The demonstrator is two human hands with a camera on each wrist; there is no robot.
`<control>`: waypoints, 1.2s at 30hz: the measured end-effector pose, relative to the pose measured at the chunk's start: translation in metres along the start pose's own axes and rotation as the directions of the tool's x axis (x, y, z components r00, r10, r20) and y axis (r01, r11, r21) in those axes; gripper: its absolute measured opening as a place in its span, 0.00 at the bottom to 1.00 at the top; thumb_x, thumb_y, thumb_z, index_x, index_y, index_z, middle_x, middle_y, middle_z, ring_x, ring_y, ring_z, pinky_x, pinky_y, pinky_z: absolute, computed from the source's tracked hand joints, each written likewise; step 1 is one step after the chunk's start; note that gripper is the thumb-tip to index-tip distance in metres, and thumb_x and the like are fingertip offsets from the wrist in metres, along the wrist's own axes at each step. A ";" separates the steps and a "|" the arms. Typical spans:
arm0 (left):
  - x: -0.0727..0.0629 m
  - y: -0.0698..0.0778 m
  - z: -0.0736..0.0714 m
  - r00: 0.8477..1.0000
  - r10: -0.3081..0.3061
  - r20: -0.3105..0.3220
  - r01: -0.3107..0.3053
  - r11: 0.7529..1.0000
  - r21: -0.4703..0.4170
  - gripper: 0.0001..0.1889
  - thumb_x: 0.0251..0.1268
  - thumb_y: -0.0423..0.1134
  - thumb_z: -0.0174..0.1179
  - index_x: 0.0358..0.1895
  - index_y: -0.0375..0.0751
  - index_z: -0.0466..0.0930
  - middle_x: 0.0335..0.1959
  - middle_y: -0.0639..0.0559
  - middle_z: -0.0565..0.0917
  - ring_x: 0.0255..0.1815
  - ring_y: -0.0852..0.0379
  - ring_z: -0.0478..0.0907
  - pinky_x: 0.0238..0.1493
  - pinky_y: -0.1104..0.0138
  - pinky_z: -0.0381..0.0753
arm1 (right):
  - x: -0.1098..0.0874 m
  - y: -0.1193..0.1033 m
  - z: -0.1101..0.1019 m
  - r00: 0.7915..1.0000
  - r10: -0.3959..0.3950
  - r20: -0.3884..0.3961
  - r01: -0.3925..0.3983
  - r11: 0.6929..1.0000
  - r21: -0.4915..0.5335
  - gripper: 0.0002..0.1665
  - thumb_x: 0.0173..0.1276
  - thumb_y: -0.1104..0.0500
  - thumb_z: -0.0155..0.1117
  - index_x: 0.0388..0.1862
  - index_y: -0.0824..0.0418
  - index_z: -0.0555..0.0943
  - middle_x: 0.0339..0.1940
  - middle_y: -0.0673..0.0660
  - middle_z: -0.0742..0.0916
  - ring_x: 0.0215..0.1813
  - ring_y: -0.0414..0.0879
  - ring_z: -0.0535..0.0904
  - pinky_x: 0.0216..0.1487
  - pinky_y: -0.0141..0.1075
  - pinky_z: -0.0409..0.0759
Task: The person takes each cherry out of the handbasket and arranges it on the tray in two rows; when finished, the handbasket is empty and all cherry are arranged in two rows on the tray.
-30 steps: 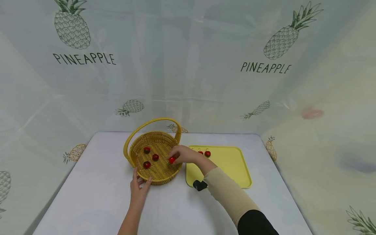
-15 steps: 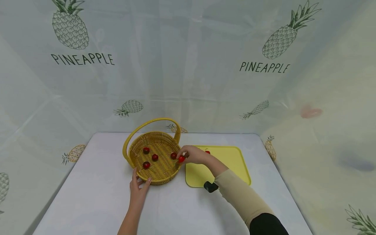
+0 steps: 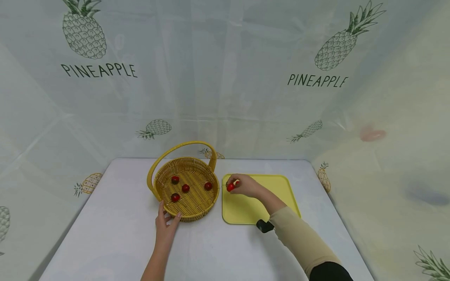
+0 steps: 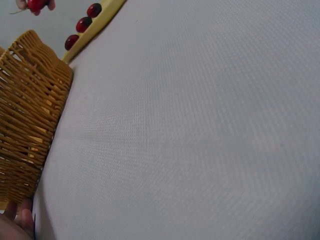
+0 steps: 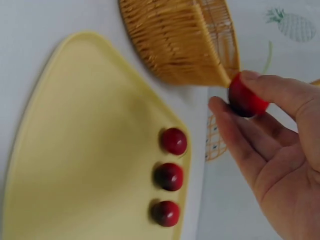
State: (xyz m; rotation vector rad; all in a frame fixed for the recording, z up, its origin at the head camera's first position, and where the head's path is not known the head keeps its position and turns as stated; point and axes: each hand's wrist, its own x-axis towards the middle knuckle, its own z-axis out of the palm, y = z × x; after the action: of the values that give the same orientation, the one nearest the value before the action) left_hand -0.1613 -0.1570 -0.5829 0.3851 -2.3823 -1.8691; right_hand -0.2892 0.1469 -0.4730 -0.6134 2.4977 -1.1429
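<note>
A yellow wicker basket (image 3: 197, 207) with an arched handle stands left of centre, with several dark red cherries (image 3: 185, 188) spread inside. Against its near outer wall my left hand (image 3: 166, 228) rests with thumb and fingers spread; part of that hand shows low in the left wrist view, by the basket's base. My right hand (image 3: 247, 185) pinches a red cherry (image 5: 246, 96) between thumb and fingers above the left edge of the yellow tray (image 3: 277, 201). Three more cherries (image 5: 168, 176) lie along one tray edge in the right wrist view; in the head view the right hand hides them.
Both containers stand on a white-covered table (image 3: 207, 249), the tray close to the basket's right side. A pineapple-print curtain (image 3: 218, 97) hangs behind and around the table. A black device (image 3: 264, 226) sits at the right wrist.
My right hand has moved right, out of the basket and over the tray, with the cherry in its fingers. The left hand and the basket have stayed put.
</note>
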 end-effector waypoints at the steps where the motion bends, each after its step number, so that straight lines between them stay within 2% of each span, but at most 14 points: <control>1: 0.000 0.000 0.000 1.000 0.002 0.000 -0.002 1.000 0.001 0.47 0.70 0.52 0.58 0.79 0.53 0.33 0.68 0.34 0.55 0.63 0.38 0.63 0.58 0.48 0.66 | -0.001 0.003 -0.001 1.000 0.003 -0.020 -0.003 1.000 0.011 0.12 0.61 0.66 0.71 0.43 0.58 0.81 0.44 0.52 0.82 0.41 0.45 0.80 0.41 0.38 0.80; 5: 0.000 0.000 0.000 1.000 0.008 -0.001 -0.008 1.000 0.004 0.47 0.70 0.52 0.58 0.79 0.53 0.33 0.68 0.33 0.54 0.63 0.37 0.62 0.59 0.47 0.65 | -0.006 0.011 -0.003 0.996 0.032 -0.087 -0.027 0.998 0.063 0.13 0.61 0.67 0.72 0.43 0.59 0.80 0.46 0.55 0.82 0.39 0.46 0.82 0.39 0.39 0.81; 10: 0.000 0.000 0.000 1.000 0.005 -0.001 -0.005 1.000 0.003 0.46 0.71 0.51 0.58 0.79 0.53 0.33 0.68 0.33 0.54 0.64 0.37 0.62 0.60 0.45 0.64 | -0.009 0.023 -0.004 0.989 0.064 -0.132 -0.052 0.995 0.089 0.12 0.61 0.65 0.72 0.42 0.59 0.80 0.45 0.56 0.81 0.35 0.46 0.81 0.38 0.38 0.79; 20: 0.000 0.000 0.000 1.000 0.008 -0.005 -0.008 1.000 0.000 0.46 0.70 0.52 0.58 0.79 0.56 0.34 0.68 0.34 0.55 0.64 0.38 0.62 0.59 0.47 0.64 | -0.015 0.040 -0.010 0.981 0.053 -0.186 -0.048 0.998 0.029 0.12 0.63 0.65 0.70 0.44 0.61 0.81 0.41 0.54 0.84 0.44 0.49 0.81 0.42 0.41 0.80; 26: 0.000 0.000 0.000 1.000 0.001 -0.006 -0.001 1.000 0.000 0.46 0.70 0.52 0.58 0.79 0.56 0.34 0.68 0.34 0.54 0.64 0.37 0.62 0.60 0.46 0.64 | -0.021 0.052 -0.015 0.970 0.105 -0.217 -0.096 0.994 0.052 0.11 0.64 0.65 0.69 0.44 0.61 0.80 0.43 0.56 0.83 0.43 0.50 0.81 0.41 0.41 0.79; 31: -0.001 0.000 0.000 1.000 -0.008 0.004 0.008 1.000 -0.001 0.47 0.70 0.53 0.58 0.79 0.56 0.32 0.69 0.34 0.54 0.65 0.37 0.61 0.61 0.45 0.63 | -0.024 0.061 -0.019 0.960 0.125 -0.251 -0.104 0.990 0.093 0.11 0.65 0.66 0.68 0.46 0.64 0.80 0.44 0.59 0.84 0.43 0.52 0.81 0.41 0.42 0.79; 36: -0.001 0.000 0.000 1.000 -0.005 0.004 0.005 1.000 0.000 0.47 0.70 0.53 0.57 0.79 0.56 0.32 0.69 0.34 0.53 0.65 0.36 0.60 0.61 0.45 0.63 | -0.026 0.071 -0.022 0.942 0.157 -0.296 -0.129 0.985 0.112 0.12 0.64 0.65 0.68 0.46 0.66 0.80 0.45 0.60 0.84 0.45 0.54 0.82 0.42 0.42 0.80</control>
State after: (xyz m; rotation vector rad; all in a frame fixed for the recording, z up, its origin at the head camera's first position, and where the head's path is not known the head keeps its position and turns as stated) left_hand -0.1604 -0.1564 -0.5826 0.3888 -2.3863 -1.8736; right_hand -0.2941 0.2157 -0.5109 -0.2384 2.6696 -1.3753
